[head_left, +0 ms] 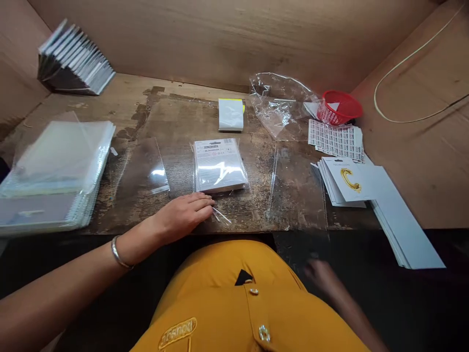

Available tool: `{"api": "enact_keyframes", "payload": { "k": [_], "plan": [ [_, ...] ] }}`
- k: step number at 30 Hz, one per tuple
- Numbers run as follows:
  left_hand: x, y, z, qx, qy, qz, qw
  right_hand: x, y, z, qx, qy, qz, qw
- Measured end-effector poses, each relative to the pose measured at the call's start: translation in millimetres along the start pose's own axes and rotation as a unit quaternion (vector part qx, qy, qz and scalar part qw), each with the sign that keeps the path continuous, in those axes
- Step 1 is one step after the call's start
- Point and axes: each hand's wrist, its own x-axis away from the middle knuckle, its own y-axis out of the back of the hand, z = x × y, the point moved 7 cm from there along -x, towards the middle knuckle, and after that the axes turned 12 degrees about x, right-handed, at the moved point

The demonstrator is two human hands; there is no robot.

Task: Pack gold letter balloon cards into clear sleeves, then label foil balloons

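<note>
A stack of printed white cards [220, 166] lies inside a clear plastic bag [222, 216] at the middle of the table. My left hand [188, 212] is at the bag's near end, its fingers together and bent over the plastic; the fingertips are partly hidden. Below the table's front edge, over the dark area on the right, my right hand [318, 271] is smeared by motion. Its fingers cannot be made out. Flat clear plastic sleeves lie on both sides of the cards, one on the left [141, 168] and one on the right [298, 188].
Plastic sleeves [62, 161] are piled at left, below a bundle of packs [76, 63]. A white pad [230, 115] lies behind the cards. At right are a crumpled bag [282, 112], red basket [340, 107], label sheets [335, 139], "C" balloon cards [346, 181] and white strips [406, 220].
</note>
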Motion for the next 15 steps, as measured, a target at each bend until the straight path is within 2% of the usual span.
{"api": "enact_keyframes", "payload": {
  "k": [2, 4, 5, 7, 9, 12, 15],
  "plan": [
    [0, 2.2, 3, 0.026, 0.028, -0.027, 0.999, -29, 25, 25, 0.036, 0.049, -0.052, 0.997],
    [2, 5.6, 7, 0.061, 0.062, -0.06, 0.994, -53, 60, 71, 0.071, 0.153, -0.188, 0.968],
    [4, 6.9, 9, 0.075, 0.078, -0.072, 0.991, -63, 67, 98, 0.083, 0.225, -0.214, 0.947],
    [6, 9.4, 10, 0.096, 0.097, -0.092, 0.986, -83, 62, 140, 0.107, 0.319, -0.187, 0.923],
    [8, 11.2, 11, 0.109, 0.109, -0.104, 0.983, -99, 44, 168, 0.118, 0.363, -0.143, 0.913],
    [11, 14.5, 15, 0.123, 0.137, -0.126, 0.975, -110, 18, 185, 0.107, 0.388, -0.085, 0.912],
    [13, 15.5, 17, 0.142, 0.157, -0.137, 0.968, -111, 8, 185, 0.07, 0.395, -0.03, 0.916]
  ]
}}
